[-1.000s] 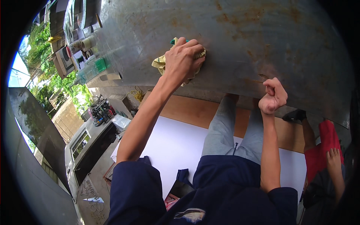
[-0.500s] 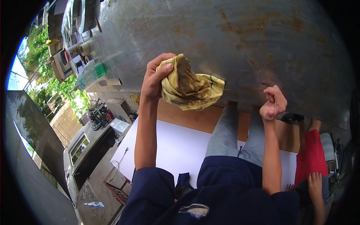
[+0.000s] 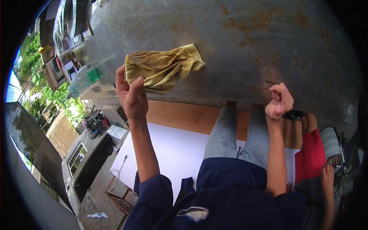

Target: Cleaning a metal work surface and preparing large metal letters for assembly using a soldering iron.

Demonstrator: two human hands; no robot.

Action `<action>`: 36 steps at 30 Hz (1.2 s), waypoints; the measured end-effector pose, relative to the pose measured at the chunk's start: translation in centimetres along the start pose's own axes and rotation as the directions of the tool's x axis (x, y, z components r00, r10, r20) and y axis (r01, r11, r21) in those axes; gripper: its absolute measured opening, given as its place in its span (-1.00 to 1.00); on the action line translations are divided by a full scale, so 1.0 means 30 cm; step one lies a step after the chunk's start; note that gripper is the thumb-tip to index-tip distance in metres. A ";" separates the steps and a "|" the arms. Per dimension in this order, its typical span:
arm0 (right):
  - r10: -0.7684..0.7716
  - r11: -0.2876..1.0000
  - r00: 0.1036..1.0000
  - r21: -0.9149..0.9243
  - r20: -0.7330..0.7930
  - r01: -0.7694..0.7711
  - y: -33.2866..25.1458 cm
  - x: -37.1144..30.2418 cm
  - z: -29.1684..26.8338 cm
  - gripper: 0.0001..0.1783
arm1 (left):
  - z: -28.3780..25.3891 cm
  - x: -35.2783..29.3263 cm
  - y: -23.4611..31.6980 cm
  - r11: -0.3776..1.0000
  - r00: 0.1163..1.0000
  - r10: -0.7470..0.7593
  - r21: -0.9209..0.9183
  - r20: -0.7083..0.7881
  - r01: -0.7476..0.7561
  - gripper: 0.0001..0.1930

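A large grey metal sheet [image 3: 230, 42] with rust patches fills the upper part of the head view. My left hand [image 3: 131, 92] grips one end of a stained yellow rag [image 3: 163, 68], which lies stretched across the sheet to the right. My right hand [image 3: 279, 102] is closed in a fist at the sheet's lower edge, apart from the rag; whether anything is inside the fist cannot be seen.
Below the sheet are a white board [image 3: 172, 149] and a brown wooden panel [image 3: 180, 115]. Another person in red shorts [image 3: 311, 157] sits at the right, their hand [image 3: 327, 172] low. Boxes, tape rolls and clutter [image 3: 65, 61] crowd the left; greenery lies beyond.
My left hand lifted the rag off the sheet, bunched it, then spread it out flat and longer to the right. My right fist stayed at the sheet's edge.
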State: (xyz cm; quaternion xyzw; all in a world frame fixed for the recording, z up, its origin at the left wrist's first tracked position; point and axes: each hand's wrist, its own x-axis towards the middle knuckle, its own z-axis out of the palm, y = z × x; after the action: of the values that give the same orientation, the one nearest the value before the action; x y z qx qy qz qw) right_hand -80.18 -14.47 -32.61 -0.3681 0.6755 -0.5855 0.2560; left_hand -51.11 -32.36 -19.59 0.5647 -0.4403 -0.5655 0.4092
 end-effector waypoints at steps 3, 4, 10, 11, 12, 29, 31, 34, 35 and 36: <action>-0.017 1.000 1.000 -0.004 -0.003 0.017 -0.004 0.003 0.002 -0.05 | -0.014 -0.006 -0.050 0.903 0.996 -0.067 0.421 -0.053 0.083 -0.54; -0.016 1.000 1.000 -0.008 -0.003 0.016 -0.005 0.004 0.003 -0.05 | -0.007 -0.010 -0.079 0.931 0.987 -0.112 0.335 -0.118 0.146 -0.45; -0.029 0.999 1.000 -0.017 0.002 0.029 -0.005 0.004 0.005 -0.06 | 0.087 -0.077 -0.248 0.819 0.992 0.069 0.562 0.101 -0.114 -0.15; -0.032 0.999 0.999 -0.016 0.006 0.032 -0.005 0.004 0.005 -0.06 | 0.105 -0.080 -0.270 0.639 0.970 0.197 0.732 0.141 -0.236 -0.13; -0.038 0.999 0.999 -0.019 0.006 0.038 -0.005 0.004 0.005 -0.06 | 0.123 -0.076 -0.284 0.424 0.939 0.264 0.849 0.219 -0.317 -0.12; -0.044 0.999 0.998 -0.004 0.044 0.045 0.002 0.005 0.003 -0.05 | 0.240 0.174 -0.236 0.307 0.903 0.373 0.891 0.212 -0.335 -0.53; -0.039 0.999 0.999 -0.003 0.036 0.040 -0.004 0.008 0.002 -0.05 | 0.250 0.182 -0.231 0.271 0.863 0.471 0.902 0.180 -0.336 -0.53; -0.035 0.999 0.999 0.009 0.035 0.034 -0.012 0.012 0.004 -0.05 | 0.267 0.135 -0.222 0.227 0.880 0.240 0.858 0.409 -0.460 -0.54; -0.024 1.000 0.999 0.015 0.030 0.024 -0.013 0.011 0.006 -0.05 | 0.258 0.131 -0.219 0.224 0.884 0.199 0.858 0.424 -0.462 -0.53; -0.014 1.000 0.999 0.019 0.032 0.013 -0.015 0.009 0.005 -0.05 | 0.246 0.129 -0.219 0.221 0.865 0.254 0.845 0.433 -0.488 -0.53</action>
State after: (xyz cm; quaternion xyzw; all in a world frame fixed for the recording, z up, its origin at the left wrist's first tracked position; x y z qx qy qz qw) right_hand -80.14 -14.78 -32.19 -0.3796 0.6633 -0.5874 0.2664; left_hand -58.37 -34.00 -27.17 0.5107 -0.8437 -0.1436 0.0820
